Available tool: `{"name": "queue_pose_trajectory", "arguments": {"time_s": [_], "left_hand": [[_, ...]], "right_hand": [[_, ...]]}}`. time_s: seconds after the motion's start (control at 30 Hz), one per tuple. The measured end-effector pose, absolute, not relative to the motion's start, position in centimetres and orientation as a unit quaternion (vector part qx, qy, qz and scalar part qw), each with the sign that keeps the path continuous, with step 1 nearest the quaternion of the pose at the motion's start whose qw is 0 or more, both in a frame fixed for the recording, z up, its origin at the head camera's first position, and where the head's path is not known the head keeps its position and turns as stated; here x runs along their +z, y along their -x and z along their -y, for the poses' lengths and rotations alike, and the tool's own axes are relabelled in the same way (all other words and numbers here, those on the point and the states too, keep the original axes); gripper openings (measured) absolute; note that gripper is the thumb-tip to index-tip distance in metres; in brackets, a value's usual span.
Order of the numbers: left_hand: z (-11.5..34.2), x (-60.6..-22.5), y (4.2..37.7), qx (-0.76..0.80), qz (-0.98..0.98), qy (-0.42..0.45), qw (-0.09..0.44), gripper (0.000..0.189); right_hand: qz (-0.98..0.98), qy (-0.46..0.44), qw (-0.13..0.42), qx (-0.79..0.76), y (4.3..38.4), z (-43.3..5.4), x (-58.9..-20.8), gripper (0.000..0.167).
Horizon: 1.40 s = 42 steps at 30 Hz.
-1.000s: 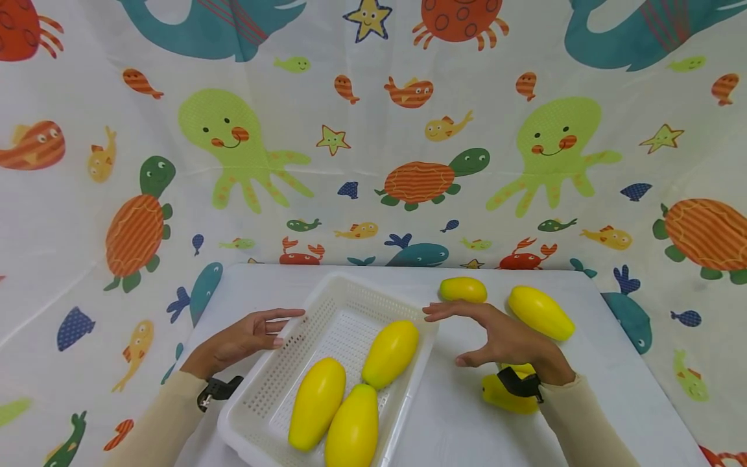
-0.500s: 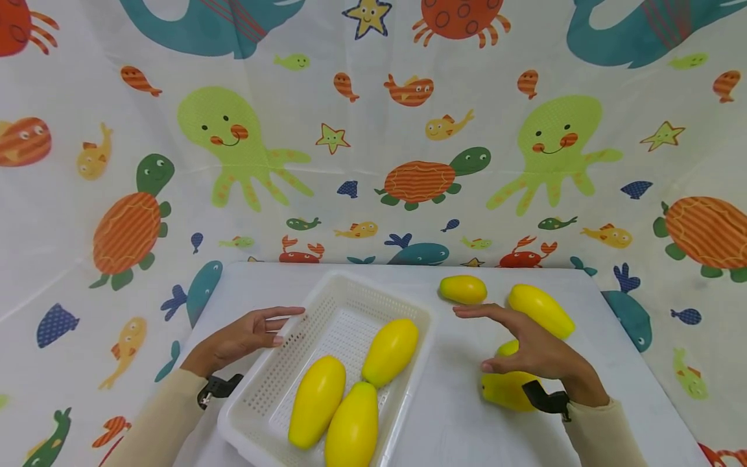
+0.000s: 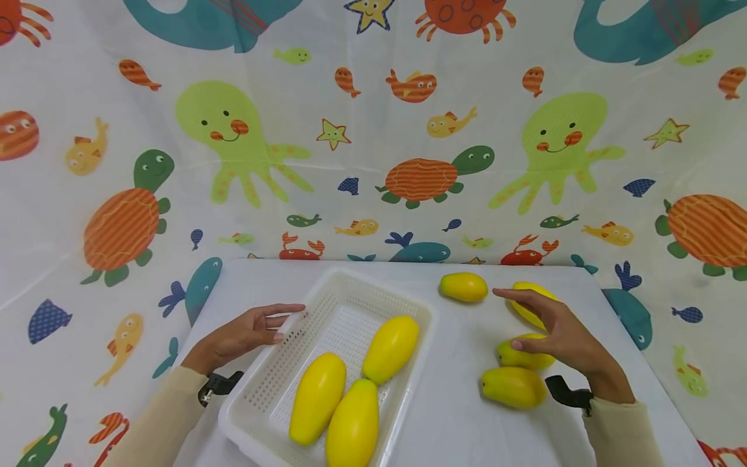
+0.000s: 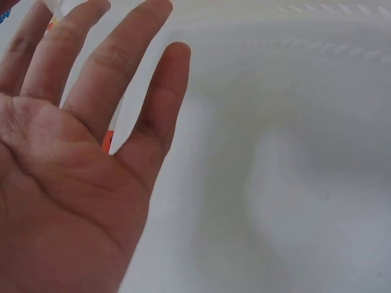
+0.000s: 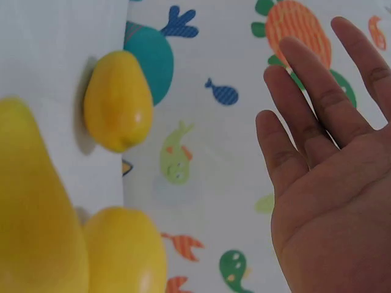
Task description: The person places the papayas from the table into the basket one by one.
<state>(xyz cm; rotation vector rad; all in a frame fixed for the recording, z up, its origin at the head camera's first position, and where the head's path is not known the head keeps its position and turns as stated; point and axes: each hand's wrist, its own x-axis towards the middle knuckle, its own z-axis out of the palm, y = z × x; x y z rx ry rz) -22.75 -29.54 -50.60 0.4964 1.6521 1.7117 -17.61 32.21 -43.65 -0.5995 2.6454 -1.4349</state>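
Note:
A white perforated basket (image 3: pixel 335 327) stands tilted askew on the table, with three yellow papayas inside; one papaya (image 3: pixel 391 350) lies nearest its right wall. At the basket's left rim rests my left hand (image 3: pixel 245 334), fingers extended; the left wrist view shows its bare palm (image 4: pixel 67 177). Over the table's right part hovers my right hand (image 3: pixel 569 337), fingers spread and nothing in its grasp. Just left of and below it lie a greenish-yellow papaya (image 3: pixel 516 357) and a second papaya (image 3: pixel 513 388). Behind the hand a larger papaya (image 3: pixel 532 301) is partly hidden.
A smaller papaya (image 3: pixel 463 287) lies near the back edge of the white table (image 3: pixel 449 415). Behind the table hangs a cloth (image 3: pixel 362 194) printed with sea animals. In the right wrist view, papayas (image 5: pixel 119 101) sit close to the table's edge.
My right hand has moved away from the basket's right rim, rightward over the loose papayas, uncovering two of them. My left hand and the basket stay put.

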Motion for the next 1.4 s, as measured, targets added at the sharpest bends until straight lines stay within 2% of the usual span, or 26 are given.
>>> {"name": "queue_pose_trajectory", "arguments": {"time_s": [0.77,1.0,1.4], "left_hand": [[29.6,-50.7,22.7,0.658,-0.640,-0.193,0.346,0.066],[29.6,-50.7,22.8,0.662,-0.633,-0.198,0.348,0.066],[30.0,-50.8,23.8,0.659,-0.634,-0.199,0.352,0.065]], "right_hand": [[-0.882,0.056,-0.037,-0.467,18.1,-37.7,-46.0,0.085],[-0.877,0.001,-0.025,-0.481,18.3,-38.6,-46.4,0.088],[-0.879,-0.029,-0.014,-0.476,19.3,-39.2,-47.5,0.092]]}}
